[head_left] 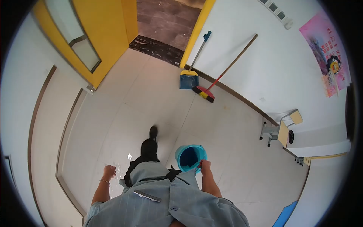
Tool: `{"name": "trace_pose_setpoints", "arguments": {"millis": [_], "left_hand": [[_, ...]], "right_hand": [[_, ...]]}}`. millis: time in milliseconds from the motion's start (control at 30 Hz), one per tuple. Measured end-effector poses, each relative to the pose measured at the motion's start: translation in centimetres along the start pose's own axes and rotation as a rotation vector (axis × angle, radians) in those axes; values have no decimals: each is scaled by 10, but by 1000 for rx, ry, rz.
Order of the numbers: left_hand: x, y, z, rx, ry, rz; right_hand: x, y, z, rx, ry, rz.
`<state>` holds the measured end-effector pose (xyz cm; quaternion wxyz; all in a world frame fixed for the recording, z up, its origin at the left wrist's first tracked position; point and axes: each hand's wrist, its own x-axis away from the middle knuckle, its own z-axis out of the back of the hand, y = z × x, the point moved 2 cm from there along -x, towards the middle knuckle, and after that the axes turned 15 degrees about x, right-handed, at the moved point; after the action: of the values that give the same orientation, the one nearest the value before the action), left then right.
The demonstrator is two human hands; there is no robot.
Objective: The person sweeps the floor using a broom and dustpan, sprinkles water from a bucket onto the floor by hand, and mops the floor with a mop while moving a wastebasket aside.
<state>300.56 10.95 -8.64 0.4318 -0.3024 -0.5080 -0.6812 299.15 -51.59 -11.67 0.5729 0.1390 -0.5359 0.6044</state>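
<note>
A turquoise bucket point(204, 149) hangs at my right side, its inside dark. My right hand point(205, 165) is closed on its rim or handle; which of the two is too small to tell. On the other side, my left hand point(109, 172) is held low beside my body with its fingers curled in and nothing visible in it. A bracelet circles that wrist. Below my grey-green shirt point(181, 200), one dark shoe point(153, 132) shows on the floor in front of me.
Ahead, a yellow door point(102, 30) stands open at a doorway. A blue dustpan point(189, 81) and a red-handled broom point(230, 66) lean on the right wall. Further right are a small chair point(283, 133) and a pink poster point(327, 53).
</note>
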Motion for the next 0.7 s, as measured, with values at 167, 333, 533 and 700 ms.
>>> {"name": "trace_pose_setpoints", "arguments": {"millis": [167,333,533,700], "left_hand": [[-66,96,-54,-194,-125,-55],[-110,267,-95,-80,17,-339],[-43,396,-160,141,179,-218],[-13,286,-241,31,310,181]], "right_hand": [[-67,-120,-3,37,113,-17],[-157,-225,32,243,83,83],[-256,-373,75,360,98,127],[-393,-425,95,603,-9,196]]}}
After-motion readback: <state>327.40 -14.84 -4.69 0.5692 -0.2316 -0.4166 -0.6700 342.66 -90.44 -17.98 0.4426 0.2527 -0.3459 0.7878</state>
